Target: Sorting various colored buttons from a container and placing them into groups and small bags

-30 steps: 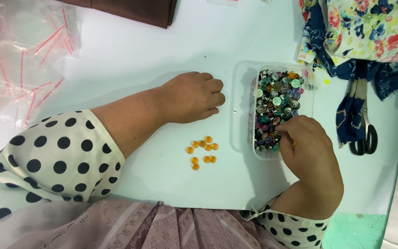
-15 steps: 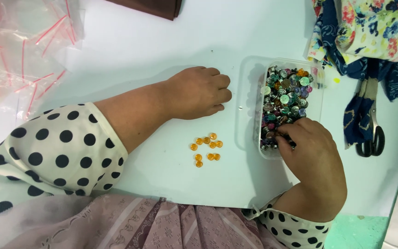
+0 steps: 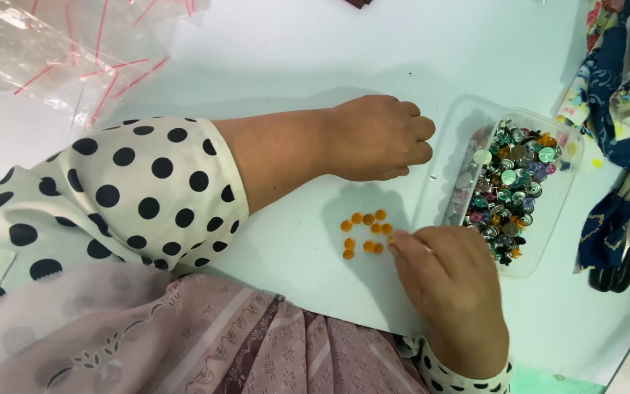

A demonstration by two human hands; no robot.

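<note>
On the white table (image 3: pixel 271 66), I'm watching the right hand (image 3: pixel 450 281) pinching, probably one bead, beside the orange beads (image 3: pixel 364 232); the left hand (image 3: pixel 377 137), loosely curled, could scatter them.
</note>
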